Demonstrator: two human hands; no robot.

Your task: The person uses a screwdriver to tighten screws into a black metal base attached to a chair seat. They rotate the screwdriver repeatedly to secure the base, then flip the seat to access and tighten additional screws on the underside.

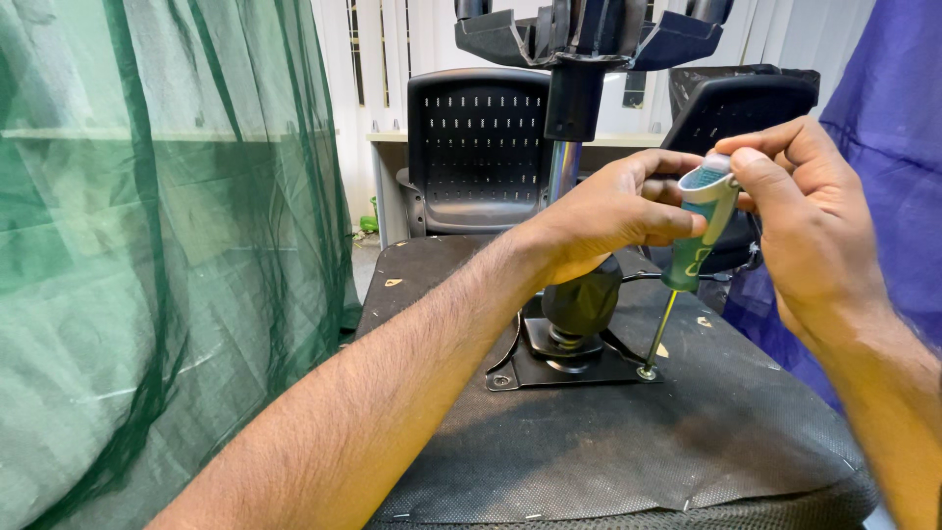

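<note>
Upturned chair seat (608,432) below; left hand (599,216), right hand (810,221) both pinching screwdriver (699,231) handle.

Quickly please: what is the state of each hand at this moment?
Left hand: closed, gripping the screwdriver handle.
Right hand: closed on the same handle's top.

Screwdriver handle (699,231) partly hidden by fingers (667,221); chair base (589,34) cut off at top.

Bright daylight from rear window blinds (392,49), soft shadows, sharp focus, slight wide-angle edge stretch
</note>
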